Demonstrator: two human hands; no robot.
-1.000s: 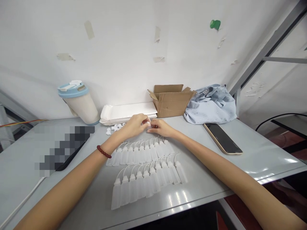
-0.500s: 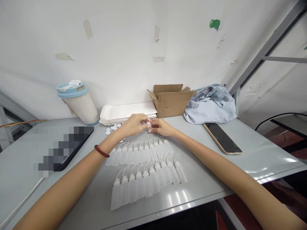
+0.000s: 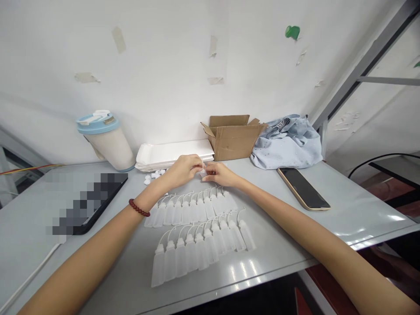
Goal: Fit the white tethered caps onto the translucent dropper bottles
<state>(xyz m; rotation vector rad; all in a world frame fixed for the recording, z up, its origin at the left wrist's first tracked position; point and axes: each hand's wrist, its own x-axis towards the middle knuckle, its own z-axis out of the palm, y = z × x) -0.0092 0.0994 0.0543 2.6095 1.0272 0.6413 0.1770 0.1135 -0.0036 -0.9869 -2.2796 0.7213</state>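
My left hand (image 3: 184,171) and my right hand (image 3: 222,174) meet beyond the rows of bottles, fingers pinched together. Between their fingertips is a small translucent plastic bottle (image 3: 203,173), mostly covered by the fingers. A thin white strap stands up from it near my left fingertips. Several small white caps (image 3: 148,178) lie beside my left wrist, partly hidden by it. In front of my hands, a back row of translucent squeeze bottles (image 3: 186,213) and a front row of like bottles (image 3: 191,254) lie side by side, with curved white straps at their necks.
Behind my hands are stacked white envelopes (image 3: 173,153) and an open cardboard box (image 3: 236,142). A blue-lidded cup (image 3: 111,142) stands at the left, near a dark blurred-out device (image 3: 95,208) with a white cable. A phone (image 3: 303,189) and bunched blue cloth (image 3: 288,148) are at the right.
My left fingertips have closed in on the small bottle, and its strap now shows upright between my hands. The rows of bottles look unchanged.
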